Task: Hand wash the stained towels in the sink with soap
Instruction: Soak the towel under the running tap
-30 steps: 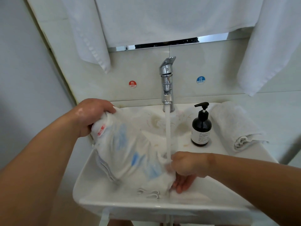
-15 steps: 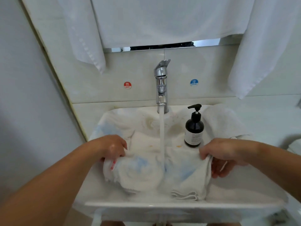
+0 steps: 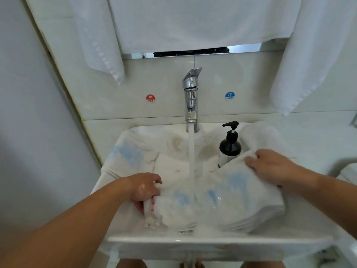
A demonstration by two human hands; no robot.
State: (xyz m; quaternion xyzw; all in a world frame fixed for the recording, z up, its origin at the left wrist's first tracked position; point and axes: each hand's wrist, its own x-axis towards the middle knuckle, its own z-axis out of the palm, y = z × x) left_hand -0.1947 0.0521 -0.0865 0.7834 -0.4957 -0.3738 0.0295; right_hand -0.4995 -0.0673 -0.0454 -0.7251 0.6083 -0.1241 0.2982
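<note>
A white towel with blue stains lies stretched across the white sink under the running water. My left hand grips its left end, where a red label shows. My right hand grips its upper right corner, lifted toward the soap bottle. Another stained towel is draped over the basin's back left, with yellow marks near the middle. The chrome faucet pours a steady stream onto the held towel.
A rolled white towel rests on the sink's right rim behind the dark pump bottle. White towels hang on the wall above. Hot and cold stickers flank the faucet. A wall stands close on the left.
Both hands lowered the towel from a raised bunch and pulled it apart sideways. My right hand moved right and up with its corner; the towel now lies spread under the stream.
</note>
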